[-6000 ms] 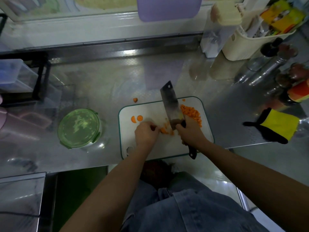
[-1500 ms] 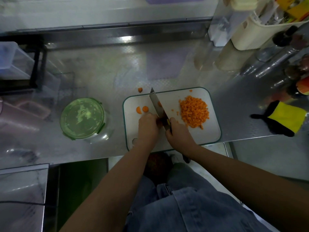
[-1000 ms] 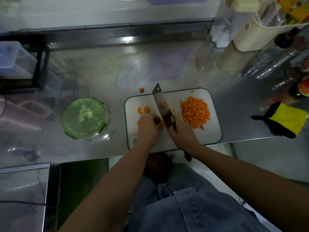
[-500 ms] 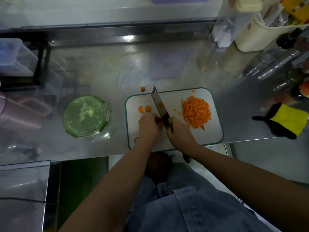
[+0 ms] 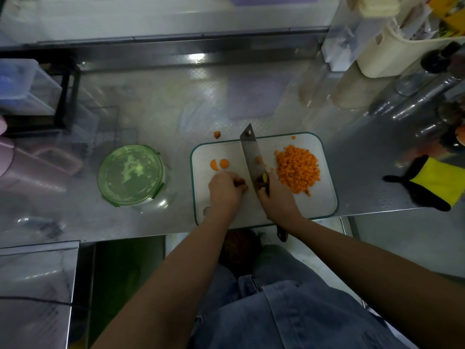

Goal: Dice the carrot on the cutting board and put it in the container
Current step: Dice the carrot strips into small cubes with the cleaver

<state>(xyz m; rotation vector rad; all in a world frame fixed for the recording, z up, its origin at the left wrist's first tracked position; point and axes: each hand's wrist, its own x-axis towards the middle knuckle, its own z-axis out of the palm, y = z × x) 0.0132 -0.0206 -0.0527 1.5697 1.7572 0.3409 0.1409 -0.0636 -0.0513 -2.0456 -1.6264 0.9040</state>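
Fingers [image 5: 232, 178] of the left hand [image 5: 224, 191] were curled down over a carrot piece [image 5: 242, 183], pinning it to the cutting board [image 5: 323, 200]. Only a dark orange sliver showed past the knuckles, the rest hidden beneath the hand. The right hand [image 5: 276, 199] was wrapped around the handle of the cleaver [image 5: 252, 157] — the grip covered most of the handle, and only its butt end protruded past the near board edge. The blade stood just right of the held piece; whether its edge met the board could not be told. Diced carrot [image 5: 298, 170] lay heaped on the board's right half, two slices [image 5: 219, 164] on its left, and one stray bit [image 5: 217, 134] on the steel counter [image 5: 151, 109] beyond. The container [image 5: 130, 175] (green lid on, contents not visible) stood left of the board, apart from it.
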